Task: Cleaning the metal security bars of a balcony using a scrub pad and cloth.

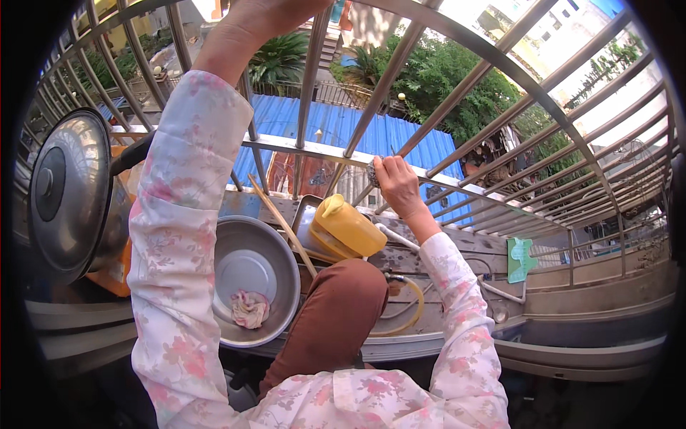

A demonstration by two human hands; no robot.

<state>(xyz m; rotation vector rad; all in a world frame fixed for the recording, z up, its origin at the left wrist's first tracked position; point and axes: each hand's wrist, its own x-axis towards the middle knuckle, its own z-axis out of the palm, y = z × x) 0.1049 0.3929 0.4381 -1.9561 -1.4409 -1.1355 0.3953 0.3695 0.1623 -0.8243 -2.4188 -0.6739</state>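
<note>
My right hand (399, 187) is closed on a grey steel wool scrubber (372, 172) and presses it against the white horizontal rail (321, 149) of a metal window cage. Upright metal bars (313, 79) rise from this rail in front of me. My left arm is raised high, and the back of my left hand (275, 14) shows at the top edge beside the upper bars. Its fingers are out of the picture, so I cannot see what they touch.
My bent knee (332, 304) rests near the wooden-plank ledge (429, 268). On the left are a metal basin (294, 286) with a wet cloth (250, 309) and a lidded pan (68, 193). A yellow plastic jug (346, 227), a wooden stick (281, 222) and a yellow hose (413, 311) lie ahead.
</note>
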